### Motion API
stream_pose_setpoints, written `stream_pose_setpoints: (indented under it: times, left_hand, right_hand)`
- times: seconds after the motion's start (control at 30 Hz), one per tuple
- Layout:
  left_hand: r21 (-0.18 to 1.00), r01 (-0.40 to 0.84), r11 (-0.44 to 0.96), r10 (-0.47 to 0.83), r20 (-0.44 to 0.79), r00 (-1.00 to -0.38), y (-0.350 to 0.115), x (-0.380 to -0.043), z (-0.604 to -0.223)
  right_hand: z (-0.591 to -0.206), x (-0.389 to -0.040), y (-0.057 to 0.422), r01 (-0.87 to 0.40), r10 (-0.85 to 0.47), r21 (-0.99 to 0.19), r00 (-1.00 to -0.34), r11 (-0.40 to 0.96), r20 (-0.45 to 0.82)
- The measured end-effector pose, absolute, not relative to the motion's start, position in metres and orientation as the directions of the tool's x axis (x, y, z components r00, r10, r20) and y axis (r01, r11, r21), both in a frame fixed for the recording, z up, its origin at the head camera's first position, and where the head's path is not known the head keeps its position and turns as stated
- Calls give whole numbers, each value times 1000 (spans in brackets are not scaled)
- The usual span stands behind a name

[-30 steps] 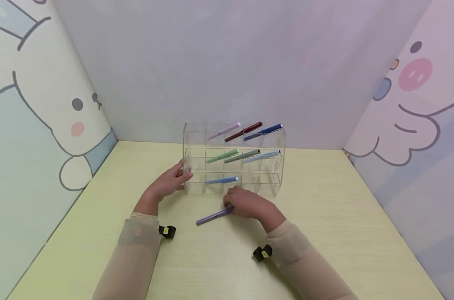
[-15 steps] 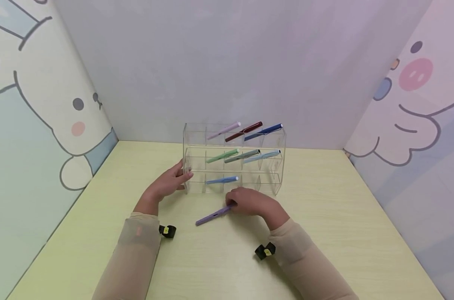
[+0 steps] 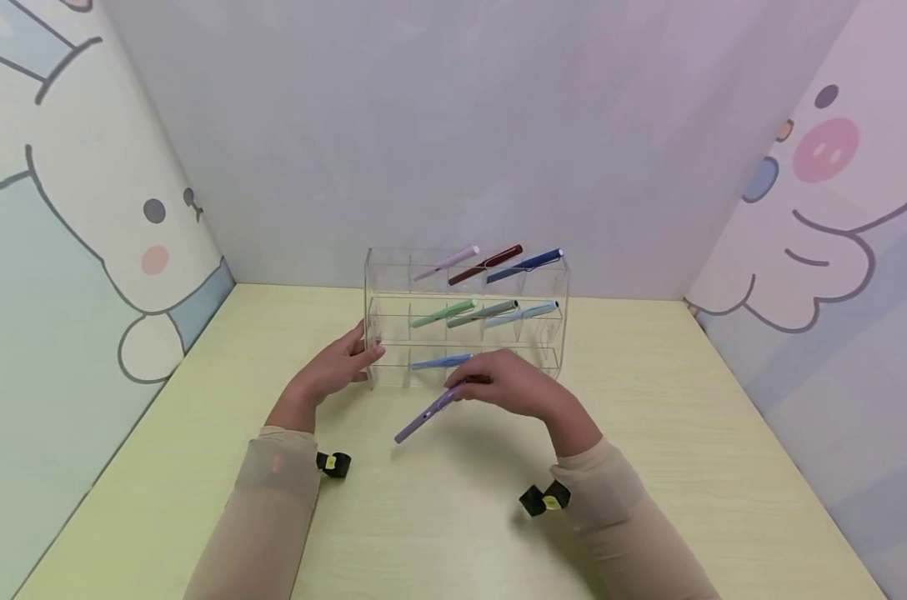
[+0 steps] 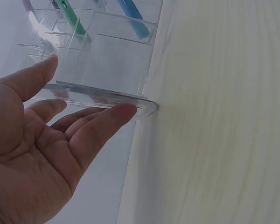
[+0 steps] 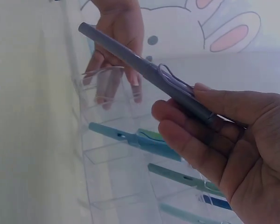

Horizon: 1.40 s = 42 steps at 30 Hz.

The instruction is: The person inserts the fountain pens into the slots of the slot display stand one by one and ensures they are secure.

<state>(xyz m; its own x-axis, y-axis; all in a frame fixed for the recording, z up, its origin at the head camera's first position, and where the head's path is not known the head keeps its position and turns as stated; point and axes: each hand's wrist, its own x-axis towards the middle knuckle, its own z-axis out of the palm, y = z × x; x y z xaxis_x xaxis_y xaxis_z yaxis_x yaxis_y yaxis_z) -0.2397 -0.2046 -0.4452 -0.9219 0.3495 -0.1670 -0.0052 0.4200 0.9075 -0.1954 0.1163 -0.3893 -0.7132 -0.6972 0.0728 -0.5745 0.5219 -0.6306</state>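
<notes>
My right hand point(image 3: 509, 383) pinches a purple pen point(image 3: 426, 417) by its clip end, its other end slanting down to the left above the table. In the right wrist view, the thumb lies on one side of the pen point(image 5: 130, 59) and the fingers on the other. A clear acrylic pen rack point(image 3: 367, 287) with three tiers stands ahead. Against its left end panel rests my left hand point(image 3: 335, 367), fingers extended; the left wrist view shows fingertips point(image 4: 123, 112) at the panel's edge. A blue pen point(image 3: 434, 363) lies in the bottom tier, partly behind my right hand.
The top tier bears a lilac pen point(image 3: 446, 262), a dark red pen point(image 3: 486, 265) and a dark blue pen point(image 3: 524, 267). Green point(image 3: 444, 312), grey-green point(image 3: 483, 313) and light blue pens point(image 3: 523, 313) lie in the middle tier. Behind the rack rises a grey wall point(image 3: 468, 125).
My right hand has lifted the purple pen off the table, raising its clip end toward the bottom tier, and now overlaps the blue pen's end. The left hand has stayed at the rack.
</notes>
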Motion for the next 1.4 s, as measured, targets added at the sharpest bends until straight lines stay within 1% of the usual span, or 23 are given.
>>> stream_pose_setpoints:
  times: [0.1,0.23,0.43,0.53,0.63,0.77,0.93,1.07,1.2,1.4]
  left_hand:
    - [913,-2,408,353,-160,-922,-204,-240,-446]
    - [918,2,396,362,-154,-920,-205,-240,-445]
    - [928,-10,372,372,-159,-914,-204,-240,-445]
    - [931,-16,364,373,-162,-914,-204,-242,-446]
    - [927,-18,375,368,-167,-915,-205,-242,-447]
    - [927,-18,375,368,-166,-915,-206,-242,-447]
    - [926,-9,377,369,-159,-916,-206,-241,-447]
    - [924,-3,382,369,-155,-916,-205,-241,-448]
    - [925,-13,379,365,-163,-917,-205,-240,-447]
    - [925,-17,379,368,-167,-915,-205,-241,-447]
  right_hand:
    - [-381,-197,130,-549,-650,-677,-747,490,135]
    - [-370,-200,151,-539,-590,-718,-777,440,222]
    - [-357,-201,186,-480,-474,-791,-835,379,279]
    - [-352,-201,202,-447,-411,-808,-867,385,283]
    - [-350,-202,217,-419,-347,-801,-894,427,283]
    - [-348,-201,229,-383,-299,-786,-917,485,262]
    - [-351,-204,234,-347,-281,-739,-934,577,220]
    - [-356,-208,232,-341,-295,-691,-937,638,189]
    - [-361,-212,224,-345,-319,-660,-933,667,166]
    - [-368,-216,213,-358,-349,-644,-925,676,148]
